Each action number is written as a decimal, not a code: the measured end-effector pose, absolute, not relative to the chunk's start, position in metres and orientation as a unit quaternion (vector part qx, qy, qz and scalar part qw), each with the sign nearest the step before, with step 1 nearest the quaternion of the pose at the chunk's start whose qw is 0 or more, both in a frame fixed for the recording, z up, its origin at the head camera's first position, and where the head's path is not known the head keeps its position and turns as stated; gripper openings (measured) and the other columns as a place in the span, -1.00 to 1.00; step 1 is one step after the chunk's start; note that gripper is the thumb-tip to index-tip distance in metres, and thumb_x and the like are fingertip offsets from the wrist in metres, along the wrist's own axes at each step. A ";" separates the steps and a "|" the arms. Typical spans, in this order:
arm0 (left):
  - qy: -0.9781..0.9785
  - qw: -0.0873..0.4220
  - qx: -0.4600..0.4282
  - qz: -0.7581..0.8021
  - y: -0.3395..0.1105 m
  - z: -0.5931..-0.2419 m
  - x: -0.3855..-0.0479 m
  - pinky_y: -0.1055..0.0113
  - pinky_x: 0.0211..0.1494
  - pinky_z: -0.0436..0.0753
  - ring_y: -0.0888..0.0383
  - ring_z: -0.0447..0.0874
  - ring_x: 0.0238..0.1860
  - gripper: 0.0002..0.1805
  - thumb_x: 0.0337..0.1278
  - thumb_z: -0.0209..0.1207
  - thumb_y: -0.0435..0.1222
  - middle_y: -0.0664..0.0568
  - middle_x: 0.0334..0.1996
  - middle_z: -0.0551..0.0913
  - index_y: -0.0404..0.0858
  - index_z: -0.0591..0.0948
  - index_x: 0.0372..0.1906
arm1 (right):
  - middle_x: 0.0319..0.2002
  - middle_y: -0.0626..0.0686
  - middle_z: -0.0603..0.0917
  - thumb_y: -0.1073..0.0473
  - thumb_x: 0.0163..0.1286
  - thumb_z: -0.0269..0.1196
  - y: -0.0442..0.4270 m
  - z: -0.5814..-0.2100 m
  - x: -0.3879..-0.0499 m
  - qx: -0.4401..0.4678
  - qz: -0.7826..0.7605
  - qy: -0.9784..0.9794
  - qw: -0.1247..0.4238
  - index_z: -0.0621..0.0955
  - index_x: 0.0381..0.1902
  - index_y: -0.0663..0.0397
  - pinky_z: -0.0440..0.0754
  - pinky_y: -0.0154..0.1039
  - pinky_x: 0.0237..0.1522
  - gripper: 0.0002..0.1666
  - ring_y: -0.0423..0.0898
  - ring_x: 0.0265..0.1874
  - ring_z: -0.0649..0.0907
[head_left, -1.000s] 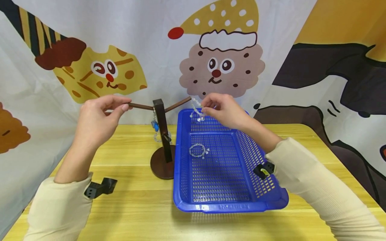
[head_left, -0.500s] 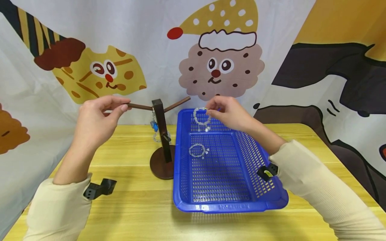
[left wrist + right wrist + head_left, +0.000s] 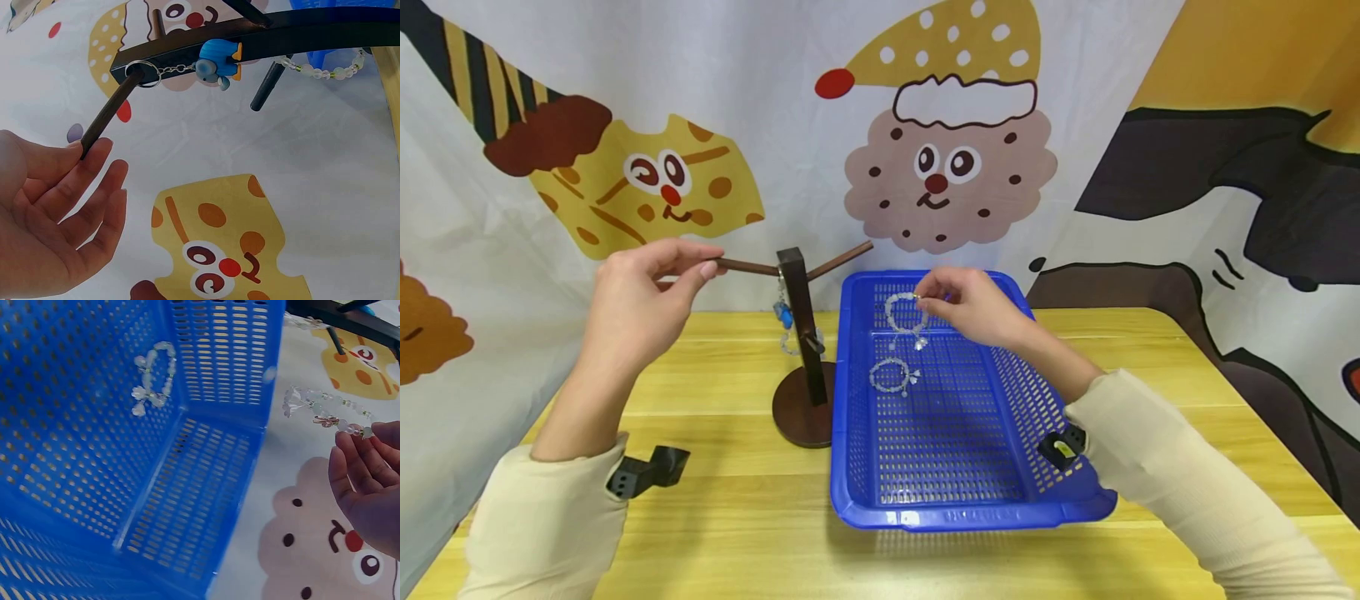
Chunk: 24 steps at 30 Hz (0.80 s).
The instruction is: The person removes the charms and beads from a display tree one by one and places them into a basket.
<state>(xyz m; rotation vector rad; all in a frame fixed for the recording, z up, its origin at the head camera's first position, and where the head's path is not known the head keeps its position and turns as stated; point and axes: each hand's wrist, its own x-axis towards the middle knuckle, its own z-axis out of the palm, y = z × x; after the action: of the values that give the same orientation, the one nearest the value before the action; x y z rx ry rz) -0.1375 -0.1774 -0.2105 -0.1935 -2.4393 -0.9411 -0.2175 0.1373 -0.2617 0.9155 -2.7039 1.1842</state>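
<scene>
My left hand (image 3: 651, 292) pinches the end of an upper left peg (image 3: 109, 112) on a dark wooden stand (image 3: 808, 333). From that peg hangs a keychain (image 3: 217, 60) with a blue figure, its ring around the peg close to the post. A pale beaded bracelet (image 3: 328, 73) hangs on a lower peg. My right hand (image 3: 973, 304) pinches another clear beaded bracelet (image 3: 907, 315) with flower-like charms, held above the back part of a blue basket (image 3: 973, 515). A similar bracelet (image 3: 890, 375) lies inside on the basket's floor.
Right of the stand's round base (image 3: 801, 408), the basket covers much of the wooden table (image 3: 715, 517). The upper right peg (image 3: 842, 260) slants up behind the basket's rim. A printed cloth (image 3: 805, 125) hangs behind the table.
My right hand has drawn the bracelet away from the tip of the upper right peg, then lowered it to the right over the basket. The left hand stays on its peg.
</scene>
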 end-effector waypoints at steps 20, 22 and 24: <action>-0.899 0.258 -0.071 -0.347 -0.177 -0.210 -0.137 0.32 -0.15 0.58 0.09 0.57 -0.22 -0.77 0.18 0.13 -0.27 -0.13 -0.27 0.69 -0.27 0.66 -0.12 | -0.46 0.11 0.62 0.39 0.21 0.20 0.134 -0.310 -0.215 0.333 0.362 -0.869 -0.057 0.59 -0.38 0.17 0.53 -0.27 -0.41 -0.94 -0.16 -0.50 0.54; -0.899 0.259 -0.071 -0.347 -0.177 -0.211 -0.137 0.28 -0.14 0.58 0.09 0.57 -0.22 -0.77 0.19 0.13 -0.27 -0.13 -0.27 0.69 -0.27 0.66 -0.12 | -0.47 0.07 0.62 0.40 0.21 0.19 0.134 -0.313 -0.215 0.338 0.356 -0.869 -0.068 0.59 -0.38 0.18 0.53 -0.28 -0.39 -0.94 -0.16 -0.49 0.55; -0.899 0.259 -0.072 -0.347 -0.177 -0.211 -0.137 0.20 -0.13 0.57 0.09 0.57 -0.23 -0.77 0.19 0.13 -0.27 -0.13 -0.27 0.69 -0.27 0.66 -0.12 | -0.48 0.07 0.61 0.42 0.20 0.18 0.133 -0.316 -0.216 0.344 0.352 -0.866 -0.083 0.58 -0.39 0.21 0.53 -0.29 -0.39 -0.94 -0.12 -0.49 0.56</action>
<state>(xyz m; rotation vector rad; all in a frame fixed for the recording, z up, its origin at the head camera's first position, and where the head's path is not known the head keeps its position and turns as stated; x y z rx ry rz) -0.1369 -0.1770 -0.2106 -0.1946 -2.4355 -0.9400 -0.2155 0.1335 -0.3163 1.1426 -2.8754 1.1695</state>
